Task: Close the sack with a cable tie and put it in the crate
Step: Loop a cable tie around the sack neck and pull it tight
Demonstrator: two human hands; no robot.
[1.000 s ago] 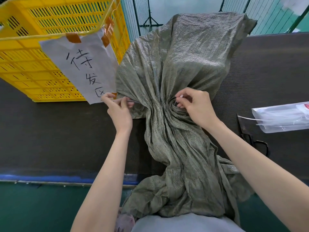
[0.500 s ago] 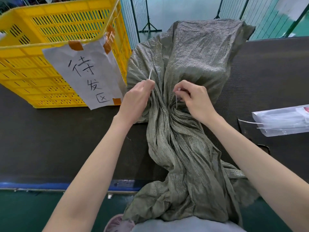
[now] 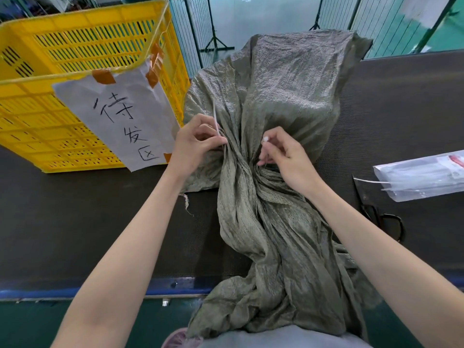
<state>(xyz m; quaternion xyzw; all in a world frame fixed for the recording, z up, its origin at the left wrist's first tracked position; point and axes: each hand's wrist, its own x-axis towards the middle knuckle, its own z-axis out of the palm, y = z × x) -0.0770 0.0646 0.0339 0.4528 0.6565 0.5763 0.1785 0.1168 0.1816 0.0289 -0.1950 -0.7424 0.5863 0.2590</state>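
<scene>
A grey-green woven sack [image 3: 288,79] lies on the dark belt, its neck bunched at the middle and its open end hanging over the near edge. A thin white cable tie [image 3: 215,116] passes behind the gathered neck. My left hand [image 3: 195,144] pinches the tie's tail, which sticks up past the fingers. My right hand [image 3: 283,154] pinches the tie's white head end on the other side of the neck. The yellow slatted crate [image 3: 82,49] stands at the far left, next to the sack.
A handwritten paper sign [image 3: 125,126] is taped to the crate's near corner. A clear bag of cable ties [image 3: 421,174] lies at the right, with black scissors [image 3: 381,217] just in front of it. A blue strip [image 3: 75,290] marks the belt's near edge.
My left hand moved from beside the crate's sign to the sack's neck and drew the tie's tail upward. My right hand stayed at the neck and now shows the tie's head.
</scene>
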